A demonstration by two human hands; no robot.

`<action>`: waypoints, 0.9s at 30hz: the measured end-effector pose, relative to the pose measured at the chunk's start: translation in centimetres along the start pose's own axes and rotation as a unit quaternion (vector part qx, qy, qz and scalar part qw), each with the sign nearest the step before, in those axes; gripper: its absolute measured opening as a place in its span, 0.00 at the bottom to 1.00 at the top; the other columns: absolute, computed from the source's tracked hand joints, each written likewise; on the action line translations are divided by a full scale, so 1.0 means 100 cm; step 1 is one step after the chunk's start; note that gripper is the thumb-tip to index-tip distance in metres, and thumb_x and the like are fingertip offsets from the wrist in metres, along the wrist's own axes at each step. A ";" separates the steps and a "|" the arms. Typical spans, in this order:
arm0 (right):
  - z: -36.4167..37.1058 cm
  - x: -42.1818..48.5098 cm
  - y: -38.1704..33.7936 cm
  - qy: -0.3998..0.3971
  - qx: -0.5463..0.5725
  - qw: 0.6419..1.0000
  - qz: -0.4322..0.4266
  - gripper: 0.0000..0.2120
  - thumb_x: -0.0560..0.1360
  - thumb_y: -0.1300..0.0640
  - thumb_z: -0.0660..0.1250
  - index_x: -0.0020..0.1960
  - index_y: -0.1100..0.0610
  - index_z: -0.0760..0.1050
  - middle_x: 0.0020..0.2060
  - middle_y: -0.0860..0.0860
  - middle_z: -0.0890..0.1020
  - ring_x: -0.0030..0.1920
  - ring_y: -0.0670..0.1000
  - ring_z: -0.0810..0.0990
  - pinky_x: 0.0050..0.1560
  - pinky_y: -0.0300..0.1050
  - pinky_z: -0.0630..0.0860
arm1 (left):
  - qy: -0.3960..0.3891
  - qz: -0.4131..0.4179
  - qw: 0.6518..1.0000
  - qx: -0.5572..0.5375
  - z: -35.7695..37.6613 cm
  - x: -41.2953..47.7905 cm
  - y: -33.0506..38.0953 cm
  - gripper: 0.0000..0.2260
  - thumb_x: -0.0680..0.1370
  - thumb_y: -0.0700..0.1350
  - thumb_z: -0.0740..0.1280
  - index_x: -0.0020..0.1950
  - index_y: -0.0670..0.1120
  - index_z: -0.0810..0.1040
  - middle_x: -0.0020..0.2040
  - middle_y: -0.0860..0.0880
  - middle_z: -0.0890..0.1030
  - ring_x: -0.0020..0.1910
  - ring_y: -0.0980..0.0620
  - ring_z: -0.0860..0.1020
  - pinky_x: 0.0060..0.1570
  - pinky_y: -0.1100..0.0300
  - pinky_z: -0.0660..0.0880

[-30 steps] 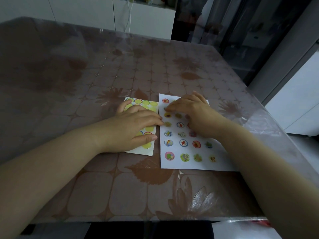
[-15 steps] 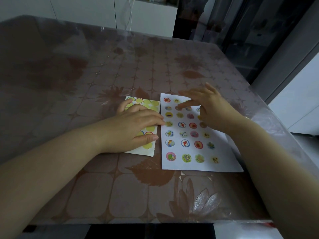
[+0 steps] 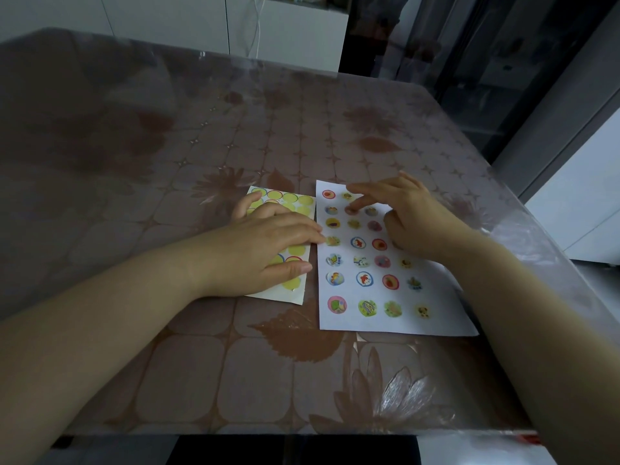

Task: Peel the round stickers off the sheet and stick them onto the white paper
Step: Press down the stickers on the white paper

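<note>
Two sheets lay side by side on the table (image 3: 201,364): the sticker sheet (image 3: 295,292) sat just at 9 o'clock of the white paper (image 3: 436,318). A white cabinet (image 3: 295,35) and a hanging cable (image 3: 257,25) stood beyond the far edge at 12 o'clock. Your left hand (image 3: 265,250) lay flat across the sticker sheet, fingers straight, hiding its middle rows. Your right hand (image 3: 412,216) covered the paper's corner toward 2 o'clock, fingers loosely spread and grasping nothing. One fingertip (image 3: 353,207) pressed down among the round stickers (image 3: 364,278) in the second row.

Since a second before, your right hand had shifted from the paper's middle toward 12 o'clock, uncovering several stickers, while the left stayed put.

The round stickers were small printed discs set in rows, and the sticker sheet showed yellow circles with coloured rims. The table wore a glossy clear plastic cover (image 3: 419,391) over a brown leaf-and-flower pattern.
</note>
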State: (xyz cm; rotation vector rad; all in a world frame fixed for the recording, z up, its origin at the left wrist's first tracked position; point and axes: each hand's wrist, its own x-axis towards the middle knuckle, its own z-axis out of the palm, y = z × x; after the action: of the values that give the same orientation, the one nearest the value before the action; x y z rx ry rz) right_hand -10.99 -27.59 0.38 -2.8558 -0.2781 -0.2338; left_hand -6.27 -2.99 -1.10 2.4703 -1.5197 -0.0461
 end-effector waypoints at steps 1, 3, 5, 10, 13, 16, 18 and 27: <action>0.000 0.000 0.000 -0.009 0.005 1.000 0.003 0.31 0.70 0.72 0.57 0.69 0.50 0.65 0.57 0.42 0.78 0.63 0.48 0.67 0.72 0.46 0.49 | 0.001 0.000 1.000 -0.002 0.000 0.000 0.000 0.28 0.70 0.65 0.44 0.67 0.60 0.63 0.68 0.66 0.62 0.68 0.62 0.55 0.67 0.58 0.32; -0.001 0.001 -0.002 -0.023 0.021 0.999 0.009 0.27 0.73 0.67 0.59 0.69 0.50 0.66 0.57 0.41 0.78 0.63 0.48 0.68 0.71 0.47 0.54 | 0.003 -0.002 1.000 -0.006 0.000 0.001 0.000 0.28 0.70 0.66 0.44 0.67 0.60 0.63 0.68 0.65 0.63 0.68 0.62 0.55 0.67 0.57 0.32; -0.003 0.002 -0.004 -0.035 0.049 0.998 0.023 0.23 0.76 0.60 0.61 0.69 0.49 0.65 0.54 0.38 0.77 0.62 0.49 0.69 0.66 0.45 0.59 | 0.003 -0.004 1.000 -0.002 0.000 0.002 0.000 0.29 0.69 0.66 0.43 0.67 0.61 0.63 0.68 0.65 0.63 0.68 0.62 0.55 0.66 0.58 0.32; 0.001 0.014 -0.008 0.007 0.223 0.963 0.149 0.24 0.73 0.51 0.67 0.68 0.46 0.67 0.51 0.43 0.80 0.42 0.47 0.81 0.36 0.46 0.80 | 0.006 -0.004 1.000 -0.007 0.001 0.002 0.000 0.28 0.69 0.66 0.44 0.66 0.61 0.64 0.67 0.66 0.63 0.68 0.63 0.55 0.67 0.59 0.32; 0.005 0.027 -0.005 0.017 0.151 0.971 0.184 0.30 0.70 0.47 0.70 0.69 0.44 0.64 0.57 0.48 0.75 0.50 0.53 0.76 0.46 0.49 0.79 | 0.009 -0.005 1.000 -0.013 0.001 0.001 0.000 0.28 0.69 0.66 0.44 0.66 0.61 0.64 0.67 0.66 0.63 0.68 0.63 0.55 0.67 0.57 0.34; 0.001 0.038 -0.001 -0.031 0.050 0.963 0.264 0.42 0.66 0.41 0.71 0.73 0.42 0.51 0.70 0.55 0.62 0.69 0.61 0.59 0.67 0.59 0.61 | 0.005 -0.006 1.000 -0.014 0.001 0.001 0.000 0.27 0.70 0.66 0.45 0.66 0.62 0.64 0.67 0.66 0.63 0.68 0.62 0.55 0.68 0.55 0.35; -0.005 0.044 -0.003 -0.065 0.015 0.959 0.275 0.47 0.65 0.39 0.71 0.74 0.42 0.45 0.73 0.56 0.55 0.72 0.62 0.52 0.70 0.60 0.57 | 0.003 -0.007 1.000 -0.014 0.001 0.002 0.000 0.27 0.70 0.66 0.45 0.66 0.62 0.64 0.67 0.66 0.63 0.69 0.62 0.55 0.69 0.53 0.35; -0.019 0.044 0.027 -0.099 0.093 0.945 0.299 0.49 0.65 0.35 0.68 0.75 0.46 0.44 0.75 0.54 0.56 0.72 0.58 0.59 0.70 0.54 0.60 | 0.006 -0.004 1.000 -0.010 0.001 0.001 0.000 0.28 0.69 0.66 0.43 0.66 0.62 0.64 0.67 0.67 0.63 0.68 0.63 0.56 0.68 0.55 0.34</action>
State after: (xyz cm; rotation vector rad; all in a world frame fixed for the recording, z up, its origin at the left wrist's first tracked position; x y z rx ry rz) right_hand -6.45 -29.91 2.39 -2.6238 0.5036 0.1920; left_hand -6.31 -3.08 -1.21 2.4571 -1.4966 -0.0493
